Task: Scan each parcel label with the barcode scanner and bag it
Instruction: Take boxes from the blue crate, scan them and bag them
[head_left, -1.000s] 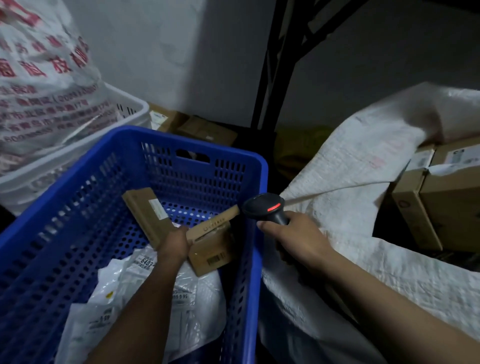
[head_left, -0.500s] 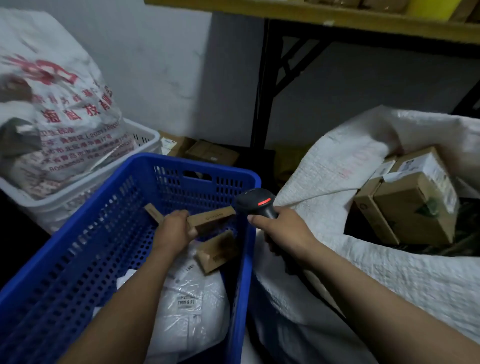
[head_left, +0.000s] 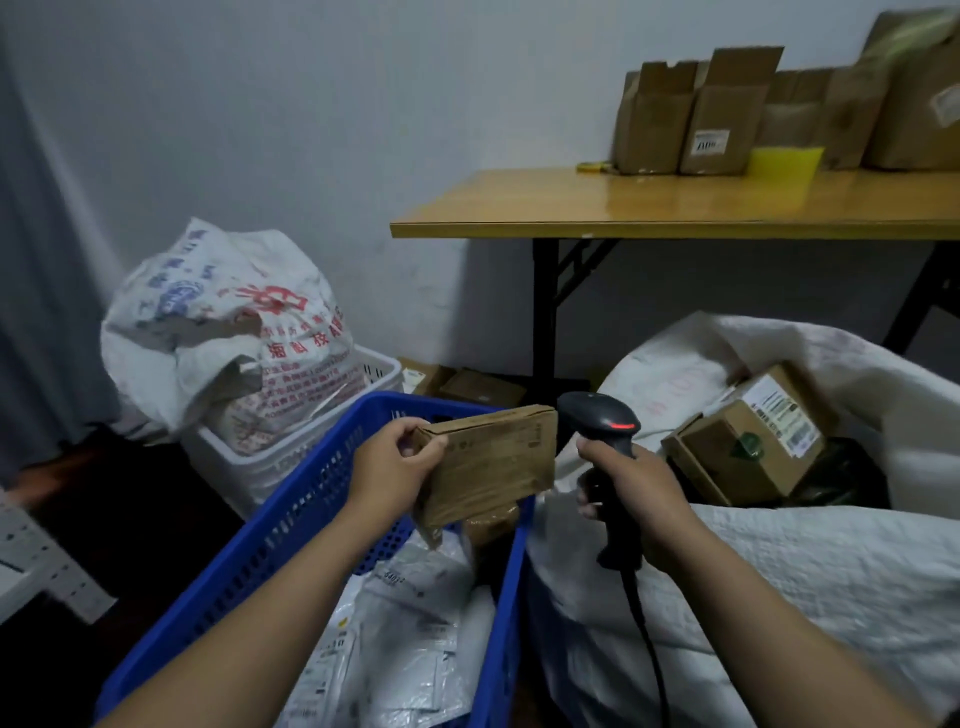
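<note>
Parcel (head_left: 493, 462) w/ far side hidden, scanner (head_left: 602, 421) beside

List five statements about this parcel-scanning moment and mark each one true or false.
1. The left hand holds a flat cardboard parcel over the blue crate. True.
2. The right hand is empty. False: it grips the barcode scanner by its handle.
3. A red light shows on the barcode scanner's head. True.
4. The white sack at the right holds nothing. False: a labelled box lies in its open mouth.
5. Cardboard boxes stand on the wooden table. True.
</note>
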